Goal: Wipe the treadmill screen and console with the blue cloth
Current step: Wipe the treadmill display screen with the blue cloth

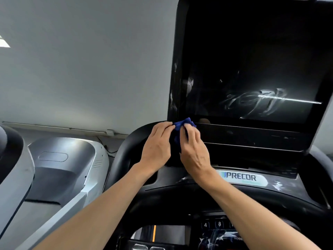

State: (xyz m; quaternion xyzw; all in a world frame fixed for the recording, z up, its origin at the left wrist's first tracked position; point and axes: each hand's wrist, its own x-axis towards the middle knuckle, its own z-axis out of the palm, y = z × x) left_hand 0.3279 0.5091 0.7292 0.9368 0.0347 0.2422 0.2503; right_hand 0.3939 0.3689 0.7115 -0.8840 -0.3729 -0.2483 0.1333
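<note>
Head view, cloth: the small dark blue soft cloth (182,129) is bunched between both hands, at the lower left corner of the tall glossy black treadmill screen (252,60).
Head view, left hand: the left hand (156,144) has its fingers curled, and the fingertips pinch the left edge of the cloth.
Head view, right hand: the right hand (193,147) is closed loosely over the cloth, with the thumb side pressing it from the front.
Head view, screen: smear marks and a bright streak show on the lower right part of the glass, so I judge this area is not yet clean.
Head view, console: the black curved plastic console (198,199) lies below, with a white brand label (241,177) and some white spots near the number keys (212,224).
Handling: the cloth looks light and limp; it folds easily, so it is better to hold it as a flat pad under the fingers. The glass seems smooth and perhaps fragile, so gentle pressure is wise.
</note>
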